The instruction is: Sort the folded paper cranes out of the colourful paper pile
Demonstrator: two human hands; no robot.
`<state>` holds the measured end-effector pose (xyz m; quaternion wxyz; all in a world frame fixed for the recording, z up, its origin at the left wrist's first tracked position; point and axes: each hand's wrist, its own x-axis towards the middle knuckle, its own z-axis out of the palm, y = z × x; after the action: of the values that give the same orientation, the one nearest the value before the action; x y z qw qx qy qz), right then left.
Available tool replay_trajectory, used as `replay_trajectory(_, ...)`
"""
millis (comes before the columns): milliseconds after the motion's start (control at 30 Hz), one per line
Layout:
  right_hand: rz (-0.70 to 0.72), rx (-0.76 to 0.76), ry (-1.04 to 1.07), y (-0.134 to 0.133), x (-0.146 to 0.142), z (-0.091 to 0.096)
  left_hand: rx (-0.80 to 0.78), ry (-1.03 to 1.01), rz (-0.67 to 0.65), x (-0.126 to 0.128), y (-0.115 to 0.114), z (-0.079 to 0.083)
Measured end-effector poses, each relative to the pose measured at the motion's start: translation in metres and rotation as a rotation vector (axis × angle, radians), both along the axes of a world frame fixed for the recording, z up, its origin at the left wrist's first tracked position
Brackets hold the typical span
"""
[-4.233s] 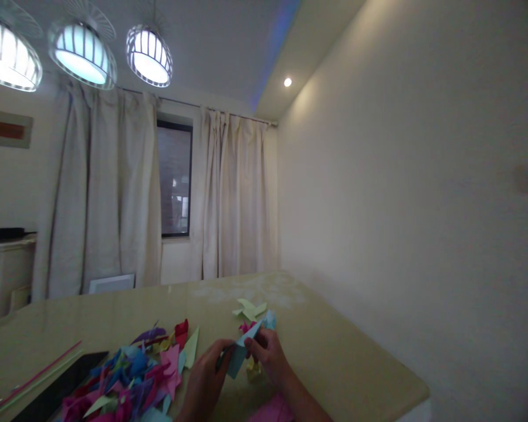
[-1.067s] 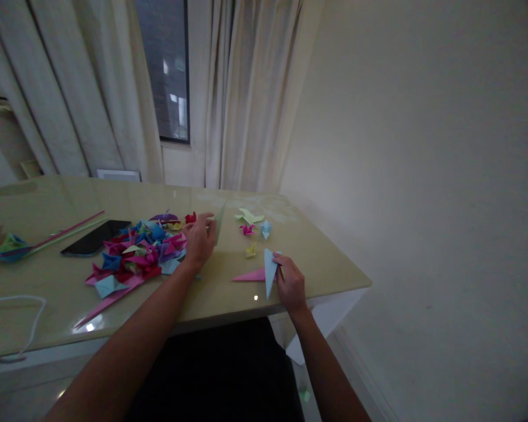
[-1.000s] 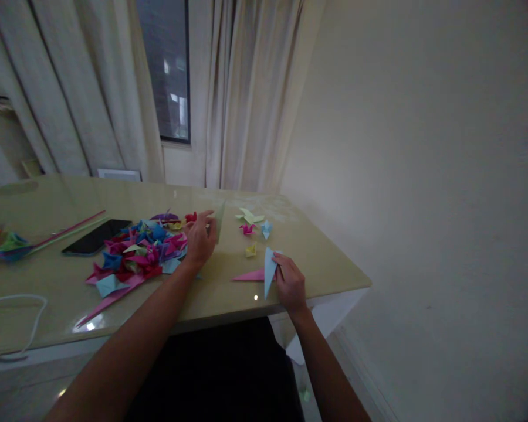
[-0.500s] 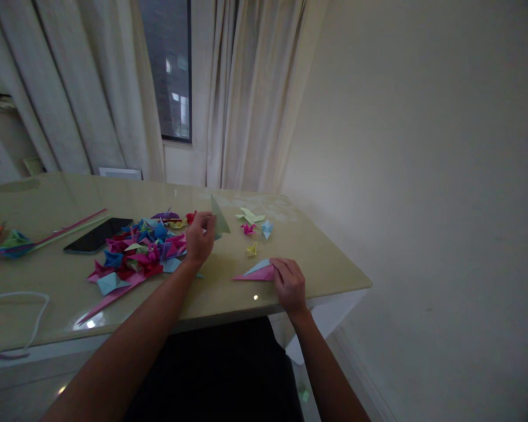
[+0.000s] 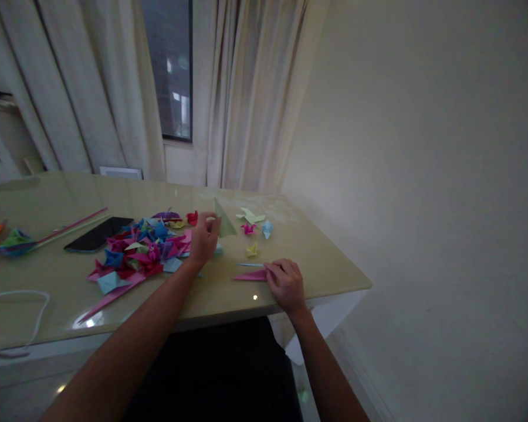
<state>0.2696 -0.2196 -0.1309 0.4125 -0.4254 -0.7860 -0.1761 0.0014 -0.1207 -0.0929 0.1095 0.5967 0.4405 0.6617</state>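
My left hand (image 5: 202, 239) pinches a pale green folded paper triangle (image 5: 224, 219) above the glossy beige table (image 5: 303, 258), at the right edge of a heap of coloured folded papers (image 5: 141, 252). My right hand (image 5: 284, 283) lies fingers-down near the table's front edge, pressing on a pink paper triangle (image 5: 249, 275) with a light blue piece (image 5: 250, 265) flat on top of it. Small folded pieces lie just beyond: a yellow one (image 5: 251, 250), a pink one (image 5: 247, 228), a blue one (image 5: 267, 228) and a pale green one (image 5: 250, 215).
A black phone (image 5: 97, 232) and thin pink and green strips (image 5: 73, 225) lie left of the heap. Orange and green paper shapes (image 5: 4, 239) sit at the far left, a white cable (image 5: 17, 299) at the front left. Curtains, a window and a bare wall stand behind and right.
My right hand has laid the upright light blue piece flat onto the pink triangle. My left hand has lifted the pale green triangle out of the heap and tilted it rightward.
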Motion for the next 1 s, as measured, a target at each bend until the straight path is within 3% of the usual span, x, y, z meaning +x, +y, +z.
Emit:
replay_trajectory(467,0.068,-0.092,-0.022,-0.003,-0.004,0.004,0.008,-0.02,-0.088,0.004,-0.002,0.002)
replay_trajectory(667,0.067,-0.105,-0.019,-0.003,-0.003,0.002,-0.112,-0.174,-0.379,0.013,-0.008,0.004)
replay_trajectory(833,0.099,-0.209,0.243,0.003,-0.006,0.012,-0.233,-0.171,-0.562,0.019,-0.012,0.003)
replay_trajectory(1000,0.22,-0.449,0.638,0.031,-0.024,0.027,-0.31,-0.128,-0.71,0.023,-0.017,0.002)
